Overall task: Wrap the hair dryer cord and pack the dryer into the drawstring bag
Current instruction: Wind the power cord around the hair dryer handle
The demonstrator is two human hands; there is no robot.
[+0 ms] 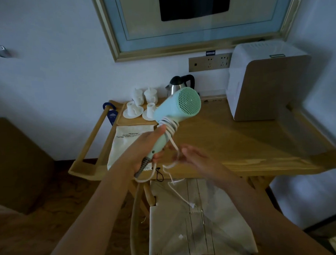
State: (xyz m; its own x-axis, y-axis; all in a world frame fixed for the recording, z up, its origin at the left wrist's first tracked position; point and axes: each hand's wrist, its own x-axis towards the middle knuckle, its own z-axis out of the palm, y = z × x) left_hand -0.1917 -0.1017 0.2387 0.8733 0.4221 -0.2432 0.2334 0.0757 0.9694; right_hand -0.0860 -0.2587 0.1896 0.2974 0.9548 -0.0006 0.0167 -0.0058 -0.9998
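Left hand (145, 147): grips the handle of the hair dryer (179, 108), held up above the wooden table (230, 144), grille toward the camera.
Cord (170, 127): several white turns wound round the upper handle; the loose remainder hangs past the table's front edge.
Right hand (193, 155): just beside the handle, fingers appear loosely around the trailing cord; blurred, grip uncertain.
Drawstring bag (126, 146): flat on the table, left of the dryer, partly behind the left hand.
Background: kettle (181, 84) and white cups (141, 103) at the table's rear.
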